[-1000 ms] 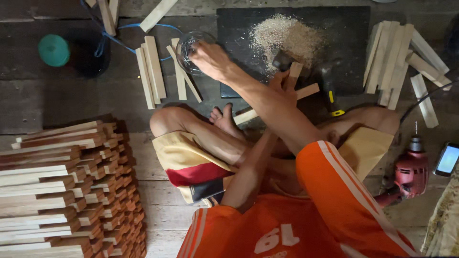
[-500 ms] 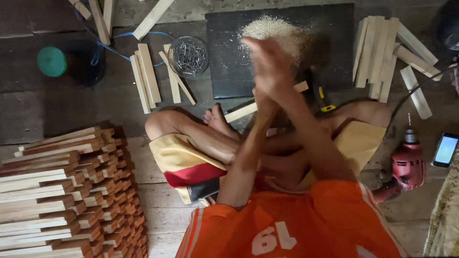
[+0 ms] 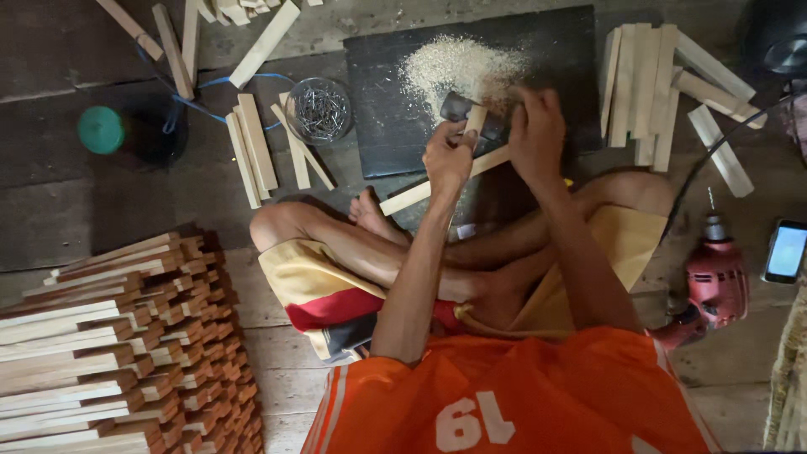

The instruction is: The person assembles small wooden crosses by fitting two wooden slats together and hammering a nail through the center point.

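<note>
I sit cross-legged on a wooden floor, both arms stretched to a black mat (image 3: 387,101) dusted with sawdust (image 3: 458,63). My left hand (image 3: 448,158) grips a short wooden piece (image 3: 476,118) stood against a long slat (image 3: 410,197) that lies slantwise over the mat's near edge. A dark block (image 3: 456,105) sits just behind the short piece. My right hand (image 3: 538,128) hovers over the slat's right end, fingers curled; what they pinch is hidden. A glass bowl of nails (image 3: 320,110) stands left of the mat.
Cut slats lie right of the mat (image 3: 647,88) and left of the bowl (image 3: 250,151). A tall stack of slats (image 3: 118,345) fills the lower left. A red power drill (image 3: 716,282), a phone (image 3: 788,250) and a green lid (image 3: 101,129) lie nearby.
My right hand left the nail bowl and swung right to the mat, beside my left hand. My left hand stayed on the wood.
</note>
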